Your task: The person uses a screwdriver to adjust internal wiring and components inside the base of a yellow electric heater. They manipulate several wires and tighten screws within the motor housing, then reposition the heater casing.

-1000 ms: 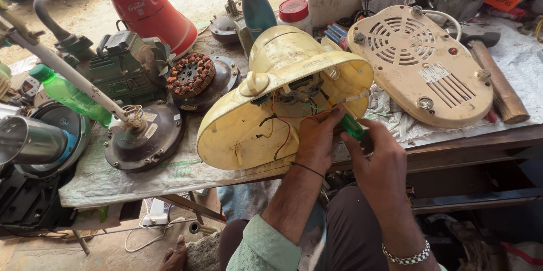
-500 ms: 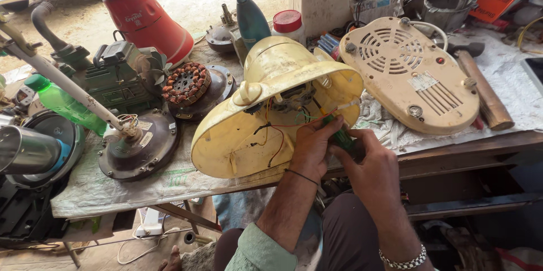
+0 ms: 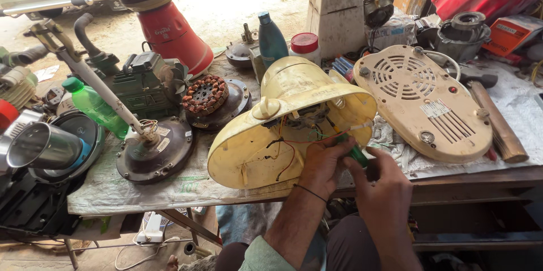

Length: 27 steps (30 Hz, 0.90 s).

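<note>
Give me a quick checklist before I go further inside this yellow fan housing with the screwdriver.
1. Left hand steadies the yellow housing: ok, it rests at the opening.
2. Right hand has a firm grip on the green-handled screwdriver: ok.
3. Screwdriver tip seated: cannot tell, hidden inside.
4. Red and black wires clear of the tool: not ok, loose across the opening.
5. Housing fully on the workbench: not ok, its lower edge sits at the front edge.
6. Power disconnected: cannot tell.

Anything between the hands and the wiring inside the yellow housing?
Nothing visible. The left hand is at the open underside of the yellow housing, touching the red wires. The right hand holds a green-handled screwdriver aimed into the same opening.
</note>
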Each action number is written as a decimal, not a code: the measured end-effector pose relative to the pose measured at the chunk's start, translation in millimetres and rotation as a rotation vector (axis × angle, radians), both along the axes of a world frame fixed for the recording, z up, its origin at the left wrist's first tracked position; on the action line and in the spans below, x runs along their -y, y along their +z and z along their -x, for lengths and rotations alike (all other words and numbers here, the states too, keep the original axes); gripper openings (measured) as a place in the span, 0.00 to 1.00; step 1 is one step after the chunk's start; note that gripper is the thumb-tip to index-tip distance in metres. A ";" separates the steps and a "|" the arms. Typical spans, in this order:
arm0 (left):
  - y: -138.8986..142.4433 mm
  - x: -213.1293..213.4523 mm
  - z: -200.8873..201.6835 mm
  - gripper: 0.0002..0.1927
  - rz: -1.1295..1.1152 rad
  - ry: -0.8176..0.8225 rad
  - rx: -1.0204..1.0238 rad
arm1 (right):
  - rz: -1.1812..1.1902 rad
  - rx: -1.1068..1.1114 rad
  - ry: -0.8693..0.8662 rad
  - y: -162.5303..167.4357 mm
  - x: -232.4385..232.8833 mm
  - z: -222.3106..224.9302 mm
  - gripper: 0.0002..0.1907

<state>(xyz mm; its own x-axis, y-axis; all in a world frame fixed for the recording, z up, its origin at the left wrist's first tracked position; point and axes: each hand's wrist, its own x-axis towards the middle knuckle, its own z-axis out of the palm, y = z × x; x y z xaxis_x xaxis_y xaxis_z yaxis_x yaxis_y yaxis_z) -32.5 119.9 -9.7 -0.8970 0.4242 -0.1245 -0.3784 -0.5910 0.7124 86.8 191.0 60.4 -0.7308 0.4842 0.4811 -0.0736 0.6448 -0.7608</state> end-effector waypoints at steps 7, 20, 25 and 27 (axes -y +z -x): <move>0.5 -1.2 -7.0 0.12 -0.075 -0.095 -0.002 | -0.200 -0.106 -0.002 -10.6 -3.5 0.3 0.08; 10.5 3.2 -12.8 0.13 0.120 -0.021 -0.045 | 0.078 0.145 0.010 -11.6 -4.2 3.7 0.08; 16.2 3.1 -13.1 0.13 0.217 -0.006 -0.076 | -0.299 -0.189 0.065 -15.1 -5.4 2.5 0.08; 15.5 2.8 -8.6 0.12 0.207 -0.002 -0.047 | -0.196 -0.107 0.053 -13.2 -6.3 2.5 0.11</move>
<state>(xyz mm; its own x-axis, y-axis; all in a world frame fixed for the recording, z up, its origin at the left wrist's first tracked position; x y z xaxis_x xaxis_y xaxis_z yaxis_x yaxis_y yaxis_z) -23.9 117.2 5.8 -0.9032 0.3954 -0.1668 -0.3424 -0.4296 0.8356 84.2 197.3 47.2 -0.6922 0.3363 0.6386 -0.1848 0.7727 -0.6072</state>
